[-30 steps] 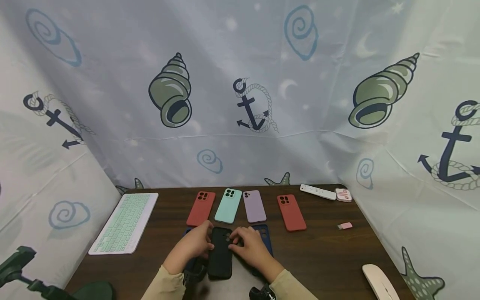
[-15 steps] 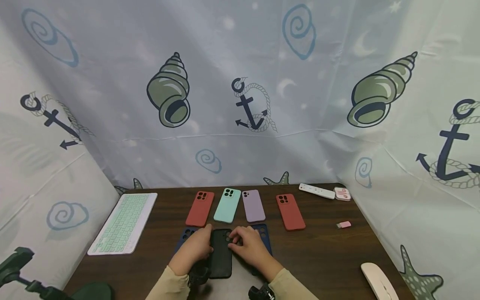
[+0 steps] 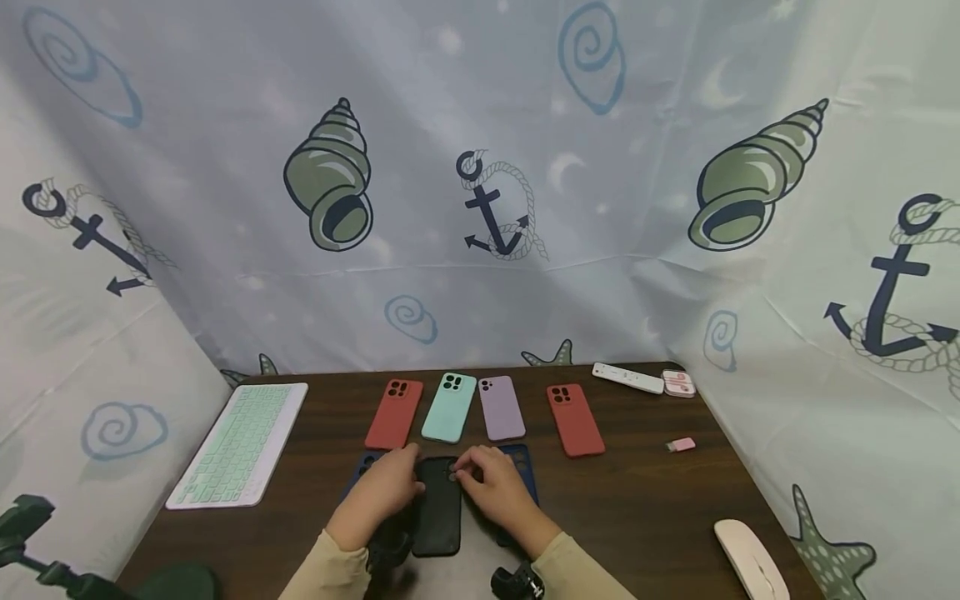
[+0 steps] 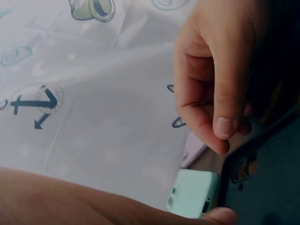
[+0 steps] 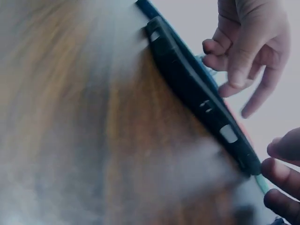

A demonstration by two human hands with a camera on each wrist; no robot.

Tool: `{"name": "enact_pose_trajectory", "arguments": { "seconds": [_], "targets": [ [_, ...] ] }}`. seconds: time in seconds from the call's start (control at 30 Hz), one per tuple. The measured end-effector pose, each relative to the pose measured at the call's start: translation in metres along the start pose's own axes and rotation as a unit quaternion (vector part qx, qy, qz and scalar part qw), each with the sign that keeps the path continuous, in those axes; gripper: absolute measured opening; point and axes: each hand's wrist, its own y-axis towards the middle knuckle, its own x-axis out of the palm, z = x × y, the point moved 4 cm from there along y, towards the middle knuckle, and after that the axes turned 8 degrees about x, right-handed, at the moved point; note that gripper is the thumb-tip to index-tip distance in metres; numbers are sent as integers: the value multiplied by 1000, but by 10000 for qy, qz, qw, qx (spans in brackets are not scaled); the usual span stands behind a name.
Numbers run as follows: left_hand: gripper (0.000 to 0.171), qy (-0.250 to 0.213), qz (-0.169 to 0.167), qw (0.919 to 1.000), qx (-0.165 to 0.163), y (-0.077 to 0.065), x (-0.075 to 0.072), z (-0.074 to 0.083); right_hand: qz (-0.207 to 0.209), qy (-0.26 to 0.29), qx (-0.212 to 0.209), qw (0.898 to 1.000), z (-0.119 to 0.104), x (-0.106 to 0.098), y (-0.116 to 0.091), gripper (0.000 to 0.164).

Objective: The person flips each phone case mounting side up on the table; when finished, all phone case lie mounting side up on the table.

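A black phone case (image 3: 437, 512) with camera cutouts lies lengthwise between the two hands in the head view. At its upper left edge is my left hand (image 3: 382, 490); one of its fingertips (image 4: 221, 215) rests by the case's edge in the left wrist view. My right hand (image 3: 493, 490) is at the camera end on the right, its loosely bent fingers (image 5: 281, 173) right at the case's corner in the right wrist view. Nothing shows between those fingers. Brown shows through the cutouts. Blue phone cases (image 3: 522, 460) lie partly hidden behind both hands.
Red (image 3: 394, 414), mint (image 3: 449, 407) and lilac (image 3: 502, 408) phone cases line the back, with another red case (image 3: 575, 420) to the right. A keyboard (image 3: 238, 446) lies left, a mouse (image 3: 751, 558) right. Behind are a remote (image 3: 627, 377) and a pink USB stick (image 3: 681, 445).
The left hand's thumb and fingers have drawn closer together at the case's left edge. The right hand stays by the camera end, and the head view has shifted slightly.
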Motion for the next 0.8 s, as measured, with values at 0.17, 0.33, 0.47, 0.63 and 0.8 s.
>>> {"name": "enact_pose_trajectory", "arguments": {
  "seconds": [0.17, 0.33, 0.47, 0.63, 0.8],
  "targets": [
    [37, 117, 552, 9972, 487, 1, -7, 8, 90, 591, -24, 9982, -13, -9, 3, 4],
    [26, -394, 993, 9890, 1027, -8, -18, 6, -183, 1411, 69, 9898, -33, -7, 5, 5],
    [24, -741, 931, 9751, 1870, -19, -28, -5, -755, 1934, 455, 9771, -49, 6, 4, 6],
    [25, -948, 763, 9674, 2219, -31, -39, -30, -1310, 2602, 1405, 9463, -65, 26, 1, 11],
    [24, -774, 874, 9815, 1519, -36, -52, -72, -1502, 3131, 1962, 9170, -73, 42, -1, 18]
  ]
}}
